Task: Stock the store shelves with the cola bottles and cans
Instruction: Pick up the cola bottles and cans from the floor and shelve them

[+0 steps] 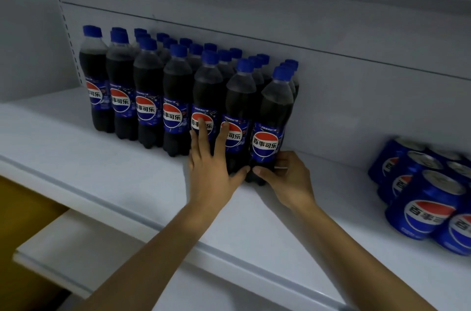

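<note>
At the near edge, lower left: a second white shelf (63, 254) juts out below the main one, with a yellow-brown surface showing to its left.
Main shelf: white shelf (132, 191) running from near left to far right; its front lip crosses the view diagonally.
Forearms: both bare, reaching in from the near edge toward the front row of bottles.
Left hand (212, 170): grip open, palm flat; fingers spread against the labels of the fifth and sixth front bottles, thumb pointing right toward the base of the end bottle.
Right hand (288, 178): grip closed around the base of the end bottle (270, 132), thumb on its near side, fingers wrapped round its right side.
End bottle: upright on the main shelf, rightmost of the front row, touching its left neighbour; blue cap, dark cola, blue label with red-white-blue roundel facing near.
Cola bottles (147, 96): upright on the left and middle of the main shelf, seven across the front, further rows behind reaching the back panel; labels face near.
Cola cans (423, 211): blue, grouped at the right end of the main shelf, well apart from the bottles; partly cut off by the right edge, slightly blurred.
Back panel (356, 81): pale grey, behind the stock.
</note>
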